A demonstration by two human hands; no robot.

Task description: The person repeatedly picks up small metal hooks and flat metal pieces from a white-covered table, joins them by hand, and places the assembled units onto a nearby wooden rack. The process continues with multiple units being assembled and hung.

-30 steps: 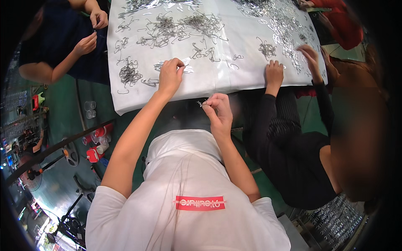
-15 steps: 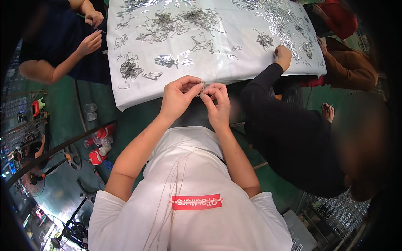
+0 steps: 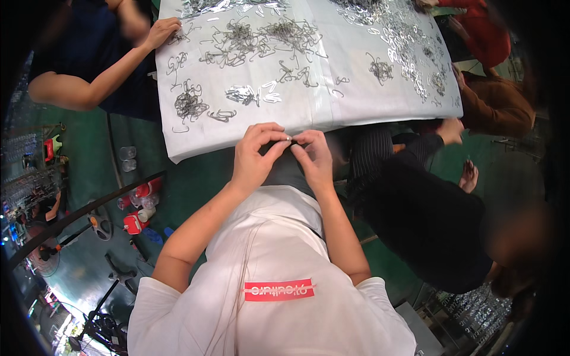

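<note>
My left hand [image 3: 256,157] and my right hand [image 3: 316,160] meet just off the table's near edge, above my lap. Both are closed in a pinch, thumb against fingers. A small metal piece [image 3: 290,139] glints between the fingertips; its kind is too small to make out, and the fingers cover most of it. Beyond my hands, a cluster of flat silver strips [image 3: 242,94] lies on the white-covered table [image 3: 214,133]. Left of it is a tangled heap of bent wire hooks [image 3: 190,104], with a few loose hooks [image 3: 222,115] beside it.
Larger heaps of wire hooks [image 3: 288,32] and shiny metal pieces [image 3: 407,53] spread over the table. A co-worker in dark blue [image 3: 77,71] works at the left, and one in black [image 3: 421,219] sits close at my right. A red container [image 3: 135,222] stands on the green floor.
My hands have drawn back slightly toward me, still pinched together. The left co-worker's hand has reached onto the table edge. The co-worker in black has pulled a hand off the table.
</note>
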